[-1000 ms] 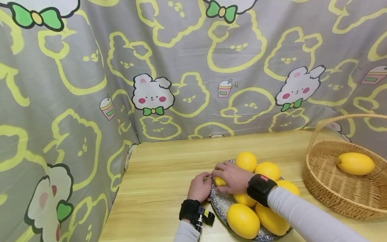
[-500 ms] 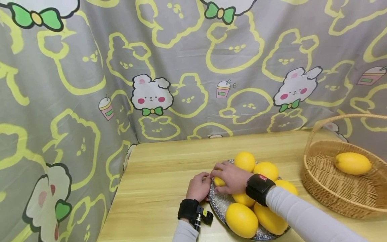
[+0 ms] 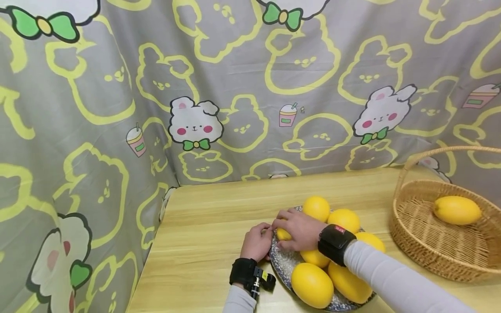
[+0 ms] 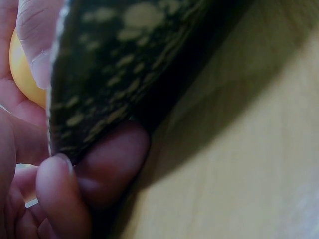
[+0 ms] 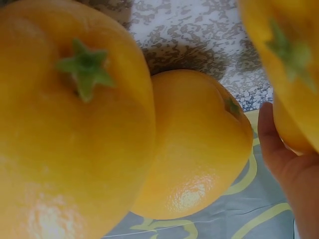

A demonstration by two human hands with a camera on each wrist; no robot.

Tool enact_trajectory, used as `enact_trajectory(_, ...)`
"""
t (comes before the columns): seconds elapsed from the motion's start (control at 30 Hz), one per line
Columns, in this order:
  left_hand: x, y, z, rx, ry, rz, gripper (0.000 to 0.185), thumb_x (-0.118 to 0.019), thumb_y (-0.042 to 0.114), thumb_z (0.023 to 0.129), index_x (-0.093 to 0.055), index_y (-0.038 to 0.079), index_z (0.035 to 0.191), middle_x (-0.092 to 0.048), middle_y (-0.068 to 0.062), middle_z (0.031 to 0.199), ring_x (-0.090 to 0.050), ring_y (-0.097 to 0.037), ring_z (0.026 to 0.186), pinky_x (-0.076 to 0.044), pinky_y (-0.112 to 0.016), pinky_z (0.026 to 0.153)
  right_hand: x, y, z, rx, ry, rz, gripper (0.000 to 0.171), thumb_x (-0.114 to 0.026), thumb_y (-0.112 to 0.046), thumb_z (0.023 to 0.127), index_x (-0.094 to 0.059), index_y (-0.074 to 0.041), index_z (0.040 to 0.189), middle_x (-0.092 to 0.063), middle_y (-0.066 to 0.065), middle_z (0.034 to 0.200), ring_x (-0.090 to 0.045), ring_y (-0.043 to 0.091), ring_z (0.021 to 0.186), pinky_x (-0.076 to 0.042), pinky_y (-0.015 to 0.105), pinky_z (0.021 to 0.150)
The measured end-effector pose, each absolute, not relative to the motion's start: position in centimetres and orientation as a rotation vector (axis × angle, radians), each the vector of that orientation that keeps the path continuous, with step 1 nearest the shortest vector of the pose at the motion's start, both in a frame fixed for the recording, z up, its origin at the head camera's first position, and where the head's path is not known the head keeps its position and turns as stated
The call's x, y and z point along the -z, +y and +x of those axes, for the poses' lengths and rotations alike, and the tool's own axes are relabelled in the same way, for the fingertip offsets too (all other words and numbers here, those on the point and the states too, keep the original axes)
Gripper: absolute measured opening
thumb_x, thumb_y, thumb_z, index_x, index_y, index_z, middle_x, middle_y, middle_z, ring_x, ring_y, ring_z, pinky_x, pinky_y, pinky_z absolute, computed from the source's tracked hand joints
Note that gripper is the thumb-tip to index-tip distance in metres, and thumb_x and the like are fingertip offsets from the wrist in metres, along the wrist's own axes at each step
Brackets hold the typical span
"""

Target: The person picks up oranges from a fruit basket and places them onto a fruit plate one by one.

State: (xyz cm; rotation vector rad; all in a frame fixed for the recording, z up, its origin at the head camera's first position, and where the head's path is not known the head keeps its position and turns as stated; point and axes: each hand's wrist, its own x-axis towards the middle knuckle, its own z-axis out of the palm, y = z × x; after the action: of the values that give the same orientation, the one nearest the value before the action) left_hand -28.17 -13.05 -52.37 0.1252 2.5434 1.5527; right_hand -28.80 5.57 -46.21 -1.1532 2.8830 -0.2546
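**A:** What lies nearest you?

**B:** Your two grey sleeves, each with a black wrist strap. Just beyond them, a speckled plate (image 3: 282, 264) sits on the light wooden table (image 3: 203, 243), heaped with smooth yellow fruits that look like lemons.

**A:** And your hands?

**B:** Your left hand (image 3: 257, 242) pinches the plate's left rim; the left wrist view shows fingers (image 4: 107, 159) curled under its dark speckled edge. Your right hand (image 3: 299, 229) is curled over a small yellow fruit (image 3: 283, 234) at the plate's left edge, fingers wrapped round it. That fruit lies on the plate, just beside your left fingertips.

**A:** What could go wrong?

**B:** The fruits are piled touching one another. In my judgement, if you draw the small one out, its neighbours (image 5: 199, 144) may lose support and roll. The large fruit (image 3: 312, 284) at the near rim looks likeliest to tip off onto the table. If your left hand lifts or tilts the rim, the whole heap could slide right.

**A:** Farther off?

**B:** To your right, well apart from the plate, a wicker basket (image 3: 422, 243) with a hoop handle holds one yellow fruit (image 3: 456, 210). Behind the table hangs a grey curtain (image 3: 235, 87) printed with rabbits and drink cups.
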Motion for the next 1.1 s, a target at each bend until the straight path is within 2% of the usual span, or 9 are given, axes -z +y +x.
enact_trajectory(0.57,52.31,-13.35,-28.21,-1.562,2.533,0.132,0.031,-0.058,0.036,0.105,-0.072,0.015,0.124,-0.071,0.003,0.068,-0.049,-0.01,0.036,-0.047,-0.025,0.039,46.21,5.33,-28.98,0.23,2.936,-1.115,0.037,-0.074,-0.04,0.094,-0.068,-0.022,0.124,-0.063,0.003,0.126,-0.059,0.028,0.115,-0.054,0.048,0.1)
enact_trajectory(1.1,52.47,-13.13,-28.25,-1.549,2.537,0.121,0.031,-0.059,0.036,0.104,-0.072,0.015,0.123,-0.066,0.003,0.065,-0.048,-0.01,0.035,-0.045,-0.023,0.037,46.25,5.37,-28.72,0.184,2.955,-1.11,0.036,-0.074,-0.04,0.093,-0.068,-0.022,0.124,-0.064,0.003,0.125,-0.06,0.028,0.115,-0.053,0.049,0.1)
